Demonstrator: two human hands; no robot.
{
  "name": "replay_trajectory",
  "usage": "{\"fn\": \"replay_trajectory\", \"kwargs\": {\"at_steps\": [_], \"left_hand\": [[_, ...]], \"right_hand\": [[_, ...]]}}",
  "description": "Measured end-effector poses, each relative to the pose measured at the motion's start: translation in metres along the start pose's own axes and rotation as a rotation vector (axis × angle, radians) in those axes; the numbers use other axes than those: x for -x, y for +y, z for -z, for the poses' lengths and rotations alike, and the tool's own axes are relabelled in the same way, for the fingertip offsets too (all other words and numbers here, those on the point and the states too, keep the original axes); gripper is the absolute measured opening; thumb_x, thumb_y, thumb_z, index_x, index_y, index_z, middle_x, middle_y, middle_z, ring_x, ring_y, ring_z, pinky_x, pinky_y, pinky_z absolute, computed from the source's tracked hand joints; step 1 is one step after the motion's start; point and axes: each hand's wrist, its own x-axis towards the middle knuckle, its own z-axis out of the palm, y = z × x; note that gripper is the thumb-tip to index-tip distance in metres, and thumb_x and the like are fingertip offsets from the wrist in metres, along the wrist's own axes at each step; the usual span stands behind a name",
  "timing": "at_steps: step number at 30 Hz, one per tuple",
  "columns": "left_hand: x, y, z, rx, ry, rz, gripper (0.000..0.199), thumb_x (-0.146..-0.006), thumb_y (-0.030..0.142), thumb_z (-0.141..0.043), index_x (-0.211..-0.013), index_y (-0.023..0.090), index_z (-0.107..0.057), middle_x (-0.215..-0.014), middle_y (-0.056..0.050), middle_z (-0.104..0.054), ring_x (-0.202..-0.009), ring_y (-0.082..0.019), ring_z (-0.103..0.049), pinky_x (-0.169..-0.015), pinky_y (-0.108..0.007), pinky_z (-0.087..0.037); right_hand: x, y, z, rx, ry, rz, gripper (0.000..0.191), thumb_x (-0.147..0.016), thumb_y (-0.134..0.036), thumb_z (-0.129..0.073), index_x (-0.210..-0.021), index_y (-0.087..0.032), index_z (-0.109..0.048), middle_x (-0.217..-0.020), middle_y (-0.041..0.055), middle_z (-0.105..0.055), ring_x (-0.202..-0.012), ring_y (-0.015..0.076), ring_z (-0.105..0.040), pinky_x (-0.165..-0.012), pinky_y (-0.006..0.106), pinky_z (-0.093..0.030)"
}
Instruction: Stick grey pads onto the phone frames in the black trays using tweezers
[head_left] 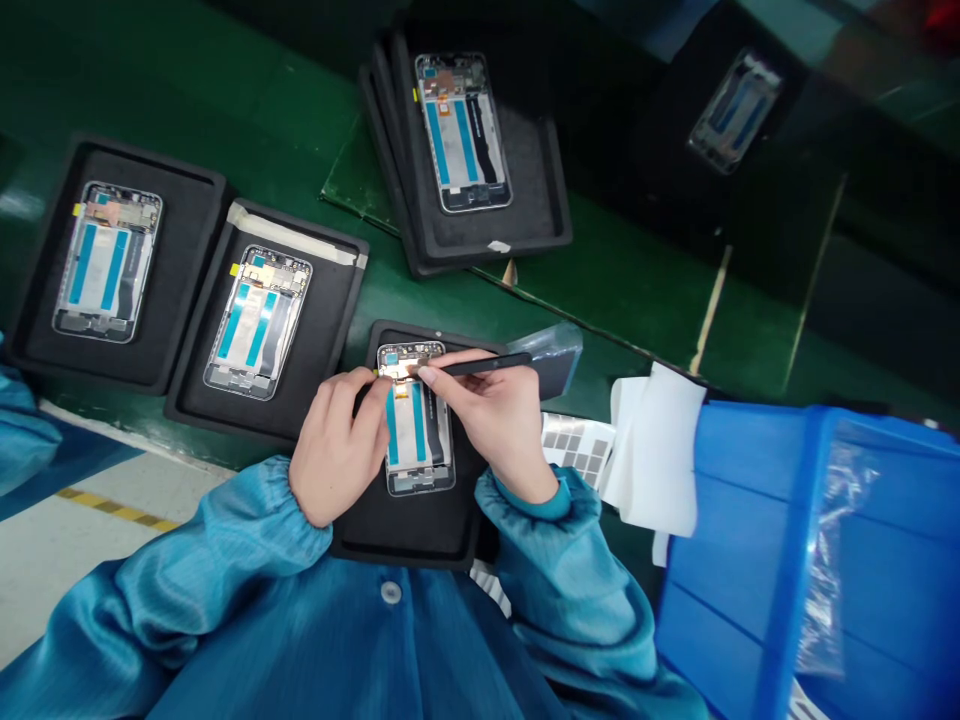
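Phone frame on black tray; left grip presses its edge; right grip clamps black stylus.

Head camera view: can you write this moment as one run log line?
Left hand: on phone frame | right hand: black tool at its top | under: black tray

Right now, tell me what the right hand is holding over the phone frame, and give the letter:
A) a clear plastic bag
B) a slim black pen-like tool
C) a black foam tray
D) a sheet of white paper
B. The right hand pinches the slim black pen-like tool, its tip at the top end of the phone frame.
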Motion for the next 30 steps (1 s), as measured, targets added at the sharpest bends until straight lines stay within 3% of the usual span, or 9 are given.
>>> {"fn": "replay_trajectory", "kwargs": {"at_steps": [11, 30], "left_hand": [[0.0023, -0.0016, 0.0001, -0.001, -0.037, -0.015, 0.047, -0.089, 0.008, -0.051, -0.136, 0.015, -0.054, -0.122, -0.019, -0.057, -0.109, -0.03, -0.054, -0.093, -0.047, -0.052], [0.0012, -0.0003, -0.0008, -0.039, -0.004, -0.029, 0.042, -0.089, 0.007, -0.053, -0.131, 0.009, -0.054, -0.119, -0.02, -0.059, -0.106, -0.03, -0.055, -0.089, -0.046, -0.054]], "right_hand": [[-0.0001, 0.0025, 0.0006, 0.003, 0.003, 0.008, 0.018, -0.078, -0.036, -0.081, -0.083, -0.02, -0.078, -0.077, 0.0034, -0.079, -0.069, 0.0195, -0.074, -0.062, 0.03, -0.061], [-0.0005, 0.0016, 0.0024, -0.021, -0.009, 0.053, 0.013, -0.078, -0.032, -0.082, -0.081, -0.02, -0.078, -0.079, 0.0018, -0.079, -0.066, 0.0167, -0.074, -0.059, 0.027, -0.061]]}}
